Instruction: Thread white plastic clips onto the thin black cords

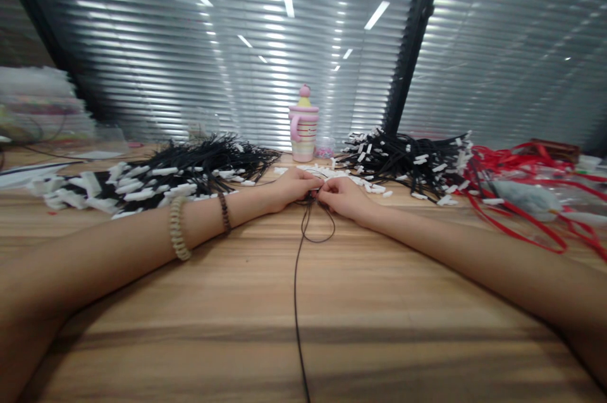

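Observation:
A thin black cord (296,283) runs up the middle of the wooden table (227,327) and makes a small loop just below the hands. My left hand (298,188) has its fingers pinched on the cord near the table's middle. Facing it, almost touching, my right hand (342,196) is closed with fingertips at the same bunch of cord. What exactly lies between the fingertips is too small to make out. Small white pieces (374,188) are scattered on the table just behind the hands.
Black cords with white tags (190,166) are heaped at left, and another such pile (408,159) lies at right. Red ribbons (521,226) and plastic bags are at far right. A pink striped cup (303,131) stands behind the hands, beside a small clear container (325,148).

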### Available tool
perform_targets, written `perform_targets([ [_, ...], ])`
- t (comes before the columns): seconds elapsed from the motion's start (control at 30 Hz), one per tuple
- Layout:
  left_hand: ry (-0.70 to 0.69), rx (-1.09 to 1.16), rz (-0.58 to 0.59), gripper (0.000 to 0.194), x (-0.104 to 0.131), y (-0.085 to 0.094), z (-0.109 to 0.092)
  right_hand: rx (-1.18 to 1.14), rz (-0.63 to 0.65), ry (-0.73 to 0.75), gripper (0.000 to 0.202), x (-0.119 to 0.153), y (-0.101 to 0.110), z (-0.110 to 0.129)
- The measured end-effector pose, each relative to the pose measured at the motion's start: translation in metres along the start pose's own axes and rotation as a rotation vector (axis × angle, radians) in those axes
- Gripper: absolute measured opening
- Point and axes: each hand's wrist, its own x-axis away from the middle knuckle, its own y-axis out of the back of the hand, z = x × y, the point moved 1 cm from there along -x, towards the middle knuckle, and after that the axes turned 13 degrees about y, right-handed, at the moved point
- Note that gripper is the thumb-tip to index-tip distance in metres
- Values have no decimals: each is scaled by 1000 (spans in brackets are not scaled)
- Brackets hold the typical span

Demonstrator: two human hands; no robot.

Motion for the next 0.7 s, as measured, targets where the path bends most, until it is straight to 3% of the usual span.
perform_targets([
  [0.7, -15, -10, -3, 32, 0, 0, 1, 42, 33, 5, 25, 1, 1, 1],
])
